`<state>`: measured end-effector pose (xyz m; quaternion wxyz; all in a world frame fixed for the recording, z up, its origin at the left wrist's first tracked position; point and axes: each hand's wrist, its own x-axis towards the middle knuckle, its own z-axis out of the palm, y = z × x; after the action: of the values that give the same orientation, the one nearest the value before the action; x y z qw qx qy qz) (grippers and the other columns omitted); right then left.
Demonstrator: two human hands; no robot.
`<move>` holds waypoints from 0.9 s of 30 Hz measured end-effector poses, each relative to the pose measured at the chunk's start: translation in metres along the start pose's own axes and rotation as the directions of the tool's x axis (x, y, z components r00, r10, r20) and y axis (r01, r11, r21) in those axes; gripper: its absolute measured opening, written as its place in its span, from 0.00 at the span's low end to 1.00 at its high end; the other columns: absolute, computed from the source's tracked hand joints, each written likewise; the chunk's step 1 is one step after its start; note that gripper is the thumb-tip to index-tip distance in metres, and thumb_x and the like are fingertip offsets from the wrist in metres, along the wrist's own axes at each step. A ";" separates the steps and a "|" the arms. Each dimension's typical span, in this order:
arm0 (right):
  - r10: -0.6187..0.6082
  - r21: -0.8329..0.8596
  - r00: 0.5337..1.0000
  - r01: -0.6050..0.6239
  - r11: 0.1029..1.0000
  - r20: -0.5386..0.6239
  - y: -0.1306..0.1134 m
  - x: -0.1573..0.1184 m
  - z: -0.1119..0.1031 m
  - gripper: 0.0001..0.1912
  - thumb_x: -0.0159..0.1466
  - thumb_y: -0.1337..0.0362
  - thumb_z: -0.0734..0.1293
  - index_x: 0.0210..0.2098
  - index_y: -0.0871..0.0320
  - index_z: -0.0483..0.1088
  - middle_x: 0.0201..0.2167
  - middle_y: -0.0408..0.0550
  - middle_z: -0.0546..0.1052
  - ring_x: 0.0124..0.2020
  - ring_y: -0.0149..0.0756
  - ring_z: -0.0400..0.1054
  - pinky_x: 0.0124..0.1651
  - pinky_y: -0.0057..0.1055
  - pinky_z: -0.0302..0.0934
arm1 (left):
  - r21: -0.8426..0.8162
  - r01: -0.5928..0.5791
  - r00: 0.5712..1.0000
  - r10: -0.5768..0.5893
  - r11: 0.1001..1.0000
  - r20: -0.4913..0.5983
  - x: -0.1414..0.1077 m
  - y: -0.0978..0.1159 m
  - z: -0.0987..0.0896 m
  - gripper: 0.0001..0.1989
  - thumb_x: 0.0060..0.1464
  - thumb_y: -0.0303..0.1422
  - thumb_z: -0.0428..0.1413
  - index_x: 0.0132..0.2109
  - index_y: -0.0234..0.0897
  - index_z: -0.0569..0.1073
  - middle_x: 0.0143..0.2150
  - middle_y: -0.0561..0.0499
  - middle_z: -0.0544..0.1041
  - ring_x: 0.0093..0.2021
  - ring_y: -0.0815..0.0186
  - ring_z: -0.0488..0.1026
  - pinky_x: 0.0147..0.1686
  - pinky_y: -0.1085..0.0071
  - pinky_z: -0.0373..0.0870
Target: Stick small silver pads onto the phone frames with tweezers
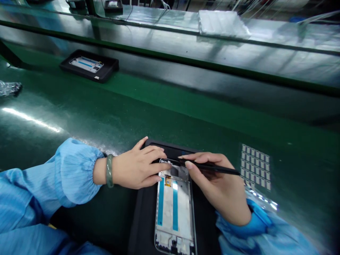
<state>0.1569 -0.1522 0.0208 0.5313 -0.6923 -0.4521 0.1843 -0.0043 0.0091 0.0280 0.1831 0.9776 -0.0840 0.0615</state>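
A phone frame [182,209] with blue adhesive strips and a small gold flex connector lies on a black tray [145,212] in front of me. My left hand [140,166] rests over its upper left corner, fingers spread, with fingertips touching the top edge. Between the thumb and fingers of my right hand [217,180] is a pair of black tweezers [212,168]. The tips point left, at the top end of the phone frame. What lies right at the tips is too small to make out.
To the right lies a sheet of small rectangular stickers [255,166]. Farther back on the green bench [127,106] sits another black tray [107,75] holding a similar phone frame [86,64]. A raised metal shelf [159,39] runs across the back, bearing a white wrapped pack [223,23].
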 end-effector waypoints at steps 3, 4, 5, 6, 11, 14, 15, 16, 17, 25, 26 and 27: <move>0.006 0.009 0.999 -0.005 1.000 -0.036 0.000 0.000 0.002 0.08 0.62 0.66 0.68 0.37 0.52 0.62 0.36 0.45 0.75 0.40 0.37 0.72 0.39 0.33 0.69 | 0.005 -0.008 1.000 0.008 1.000 0.006 0.000 -0.001 0.000 0.17 0.63 0.36 0.45 0.56 0.38 0.64 0.54 0.43 0.67 0.60 0.55 0.59 0.60 0.41 0.47; 0.005 0.019 0.999 -0.005 1.000 -0.046 -0.001 0.000 0.002 0.08 0.62 0.66 0.68 0.37 0.52 0.62 0.35 0.45 0.75 0.40 0.37 0.72 0.38 0.31 0.69 | 0.007 -0.011 1.000 0.011 1.000 0.007 -0.001 -0.001 0.000 0.17 0.63 0.37 0.45 0.56 0.38 0.63 0.55 0.43 0.67 0.60 0.55 0.59 0.60 0.41 0.47; 0.002 0.031 0.999 -0.001 1.000 -0.053 -0.001 0.001 0.003 0.08 0.62 0.66 0.68 0.37 0.52 0.62 0.35 0.45 0.75 0.39 0.37 0.72 0.37 0.31 0.69 | 0.009 -0.013 1.000 0.013 1.000 0.008 -0.001 -0.001 0.000 0.17 0.63 0.37 0.45 0.56 0.38 0.63 0.55 0.42 0.66 0.60 0.55 0.59 0.59 0.41 0.48; -0.002 0.039 0.998 0.004 0.999 -0.057 -0.001 0.001 0.003 0.09 0.62 0.66 0.68 0.37 0.52 0.62 0.35 0.45 0.75 0.39 0.37 0.72 0.36 0.30 0.69 | 0.010 -0.013 1.000 0.013 1.000 0.007 -0.001 -0.001 0.000 0.17 0.63 0.37 0.45 0.57 0.37 0.63 0.55 0.42 0.66 0.60 0.55 0.59 0.59 0.40 0.48; -0.043 -0.021 0.999 0.043 0.999 0.000 0.000 0.000 0.001 0.08 0.63 0.66 0.67 0.37 0.52 0.61 0.36 0.46 0.74 0.40 0.39 0.72 0.40 0.37 0.69 | 0.009 -0.012 1.000 0.012 1.000 0.013 -0.001 -0.001 0.000 0.17 0.63 0.36 0.44 0.56 0.37 0.63 0.54 0.42 0.67 0.60 0.55 0.59 0.59 0.40 0.48; -0.061 -0.104 0.998 0.061 0.993 0.002 0.003 -0.001 -0.002 0.08 0.63 0.65 0.67 0.38 0.52 0.61 0.37 0.47 0.74 0.40 0.40 0.72 0.40 0.39 0.69 | 0.008 -0.009 1.000 0.009 1.000 0.014 -0.001 -0.001 0.000 0.17 0.63 0.36 0.45 0.57 0.37 0.63 0.54 0.42 0.67 0.60 0.55 0.59 0.59 0.40 0.48; -0.063 -0.133 0.998 0.063 0.989 0.001 0.003 -0.001 -0.003 0.08 0.63 0.65 0.67 0.39 0.52 0.61 0.37 0.47 0.74 0.40 0.41 0.72 0.40 0.39 0.69 | 0.009 -0.007 1.000 0.007 1.000 0.015 -0.001 -0.001 0.000 0.17 0.63 0.36 0.45 0.57 0.37 0.63 0.54 0.42 0.67 0.60 0.55 0.59 0.59 0.40 0.48; -0.067 -0.160 0.998 0.066 0.985 0.001 0.003 -0.001 -0.004 0.09 0.63 0.64 0.67 0.39 0.52 0.62 0.37 0.47 0.74 0.40 0.41 0.72 0.40 0.38 0.68 | 0.009 -0.006 1.000 0.006 1.000 0.017 -0.001 -0.001 0.000 0.17 0.63 0.36 0.45 0.57 0.37 0.63 0.54 0.42 0.67 0.60 0.55 0.59 0.59 0.40 0.48; -0.071 -0.181 0.997 0.071 0.981 0.003 0.002 -0.001 -0.005 0.09 0.63 0.64 0.67 0.39 0.52 0.62 0.36 0.47 0.74 0.40 0.41 0.72 0.39 0.38 0.68 | 0.009 -0.004 1.000 0.004 1.000 0.018 -0.001 -0.001 0.000 0.17 0.62 0.35 0.45 0.57 0.37 0.63 0.54 0.42 0.67 0.60 0.55 0.59 0.59 0.41 0.48; -0.094 -0.130 0.995 0.095 0.987 0.017 -0.002 0.003 -0.014 0.09 0.62 0.64 0.68 0.39 0.52 0.62 0.37 0.47 0.74 0.40 0.42 0.72 0.39 0.39 0.69 | -0.002 0.000 1.000 0.000 1.000 0.027 -0.001 -0.001 -0.001 0.17 0.62 0.35 0.45 0.57 0.38 0.63 0.54 0.42 0.67 0.60 0.56 0.59 0.60 0.41 0.47; -0.099 -0.135 0.995 0.102 0.986 0.031 -0.002 0.004 -0.014 0.09 0.62 0.64 0.68 0.40 0.52 0.62 0.37 0.47 0.74 0.40 0.41 0.72 0.39 0.38 0.69 | -0.002 0.000 1.000 0.000 1.000 0.027 -0.001 -0.001 -0.001 0.17 0.62 0.35 0.45 0.57 0.37 0.63 0.54 0.42 0.67 0.60 0.56 0.59 0.60 0.41 0.47; -0.102 -0.144 0.994 0.108 0.984 0.046 -0.003 0.004 -0.014 0.09 0.62 0.65 0.67 0.40 0.52 0.62 0.37 0.47 0.74 0.40 0.41 0.72 0.39 0.38 0.69 | -0.002 0.000 1.000 0.000 1.000 0.027 -0.001 -0.001 -0.001 0.18 0.62 0.35 0.45 0.57 0.37 0.63 0.54 0.42 0.66 0.60 0.56 0.59 0.60 0.41 0.47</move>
<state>0.1679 -0.1562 0.0294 0.4791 -0.7011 -0.5104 0.1357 -0.0049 0.0109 0.0287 0.1828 0.9781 -0.0867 0.0485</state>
